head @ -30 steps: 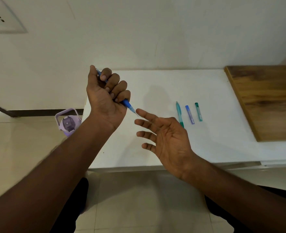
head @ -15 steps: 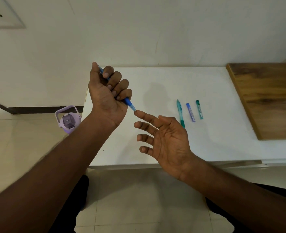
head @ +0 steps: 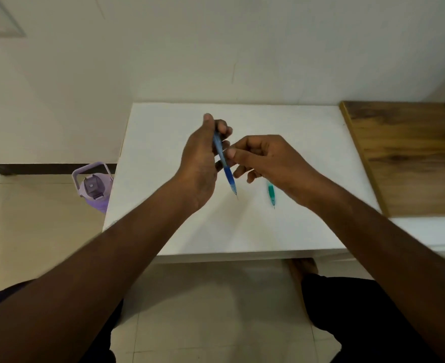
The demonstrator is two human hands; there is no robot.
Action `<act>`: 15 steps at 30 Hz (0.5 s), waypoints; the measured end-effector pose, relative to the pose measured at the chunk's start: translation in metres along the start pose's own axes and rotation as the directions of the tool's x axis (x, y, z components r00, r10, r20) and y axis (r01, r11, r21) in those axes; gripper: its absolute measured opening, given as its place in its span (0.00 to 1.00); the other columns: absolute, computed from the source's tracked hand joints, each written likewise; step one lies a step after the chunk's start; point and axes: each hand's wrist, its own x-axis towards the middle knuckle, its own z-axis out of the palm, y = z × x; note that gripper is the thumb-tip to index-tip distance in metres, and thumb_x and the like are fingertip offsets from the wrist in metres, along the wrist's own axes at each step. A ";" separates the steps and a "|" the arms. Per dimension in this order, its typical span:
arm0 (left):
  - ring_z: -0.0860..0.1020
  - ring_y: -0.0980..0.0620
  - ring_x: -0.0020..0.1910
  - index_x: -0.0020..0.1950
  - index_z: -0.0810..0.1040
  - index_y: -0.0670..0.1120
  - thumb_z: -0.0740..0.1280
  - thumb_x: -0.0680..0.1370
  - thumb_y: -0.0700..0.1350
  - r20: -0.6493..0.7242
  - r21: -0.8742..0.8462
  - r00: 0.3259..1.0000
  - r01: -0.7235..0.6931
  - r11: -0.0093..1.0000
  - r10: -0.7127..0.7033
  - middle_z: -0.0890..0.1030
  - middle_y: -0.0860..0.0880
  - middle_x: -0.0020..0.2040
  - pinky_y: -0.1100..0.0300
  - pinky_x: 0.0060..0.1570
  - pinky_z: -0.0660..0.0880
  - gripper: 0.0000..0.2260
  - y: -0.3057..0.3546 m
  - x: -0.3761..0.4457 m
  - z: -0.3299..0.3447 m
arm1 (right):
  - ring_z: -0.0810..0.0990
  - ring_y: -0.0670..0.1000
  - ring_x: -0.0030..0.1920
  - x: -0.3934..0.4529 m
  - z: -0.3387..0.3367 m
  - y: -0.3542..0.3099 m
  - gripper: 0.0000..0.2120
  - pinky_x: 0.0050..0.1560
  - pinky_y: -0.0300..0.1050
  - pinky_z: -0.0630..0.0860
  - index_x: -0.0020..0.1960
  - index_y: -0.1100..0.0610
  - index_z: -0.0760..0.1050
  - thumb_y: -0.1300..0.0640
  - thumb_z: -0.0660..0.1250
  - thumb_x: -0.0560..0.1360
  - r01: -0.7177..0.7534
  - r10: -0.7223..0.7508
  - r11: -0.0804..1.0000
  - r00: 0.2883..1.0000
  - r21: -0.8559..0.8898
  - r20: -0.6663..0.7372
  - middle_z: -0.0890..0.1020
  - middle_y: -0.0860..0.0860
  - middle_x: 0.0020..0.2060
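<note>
A blue pencil [head: 226, 171] is held in the air above the middle of a white table [head: 163, 153], tilted, with its fine tip pointed down and toward the near edge. Its upper part is gripped by the left hand [head: 200, 163], whose fingers are curled round the barrel with the thumb raised at the far end. The middle of the barrel is pinched between the thumb and forefinger of the right hand [head: 271, 161]; the other fingers are bent loosely underneath. A green pencil [head: 271, 192] is seen lying on the table just right of the blue one, its far end hidden by the right hand. A wooden board [head: 410, 158] is laid along the table's right side. A purple bottle [head: 94, 188] is seen on the floor at the left.
</note>
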 end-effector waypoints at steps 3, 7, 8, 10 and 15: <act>0.81 0.49 0.48 0.40 0.75 0.50 0.52 0.89 0.57 0.054 -0.003 0.997 0.056 0.998 -0.055 0.81 0.51 0.44 0.49 0.55 0.78 0.23 -0.008 0.001 0.015 | 0.89 0.48 0.44 0.007 -0.010 0.005 0.08 0.45 0.42 0.84 0.53 0.54 0.85 0.50 0.74 0.79 -0.026 0.026 1.000 1.000 0.002 0.006 0.90 0.48 0.42; 0.84 0.45 0.55 0.48 0.81 0.50 0.52 0.89 0.58 0.066 0.050 0.990 0.119 0.992 -0.122 0.86 0.48 0.48 0.45 0.66 0.77 0.23 -0.019 0.004 0.029 | 0.90 0.50 0.42 0.016 -0.019 0.017 0.09 0.46 0.45 0.87 0.53 0.56 0.84 0.53 0.77 0.76 -0.125 0.125 0.992 0.992 0.008 0.028 0.90 0.50 0.41; 0.84 0.46 0.58 0.52 0.83 0.51 0.51 0.89 0.58 0.035 0.123 0.990 0.135 0.983 -0.140 0.87 0.48 0.53 0.44 0.69 0.76 0.23 -0.022 0.005 0.030 | 0.90 0.50 0.41 0.019 -0.021 0.021 0.09 0.45 0.45 0.87 0.52 0.56 0.84 0.53 0.78 0.76 -0.157 0.157 0.987 0.987 -0.021 0.023 0.90 0.50 0.40; 0.80 0.47 0.66 0.65 0.82 0.51 0.50 0.88 0.60 -0.057 0.248 0.980 0.199 0.948 -0.191 0.84 0.48 0.65 0.45 0.72 0.73 0.24 -0.027 0.009 0.030 | 0.90 0.49 0.38 0.025 -0.024 0.030 0.10 0.44 0.43 0.87 0.50 0.57 0.84 0.52 0.80 0.74 -0.245 0.245 0.966 0.970 -0.082 -0.011 0.89 0.50 0.37; 0.76 0.47 0.69 0.76 0.74 0.49 0.55 0.87 0.59 -0.153 0.516 0.982 0.174 0.839 -0.110 0.79 0.49 0.73 0.47 0.71 0.72 0.22 -0.028 0.021 0.017 | 0.89 0.48 0.37 0.038 -0.021 0.051 0.12 0.49 0.40 0.86 0.49 0.59 0.86 0.52 0.81 0.72 -0.356 0.338 0.889 0.935 -0.287 -0.112 0.89 0.52 0.37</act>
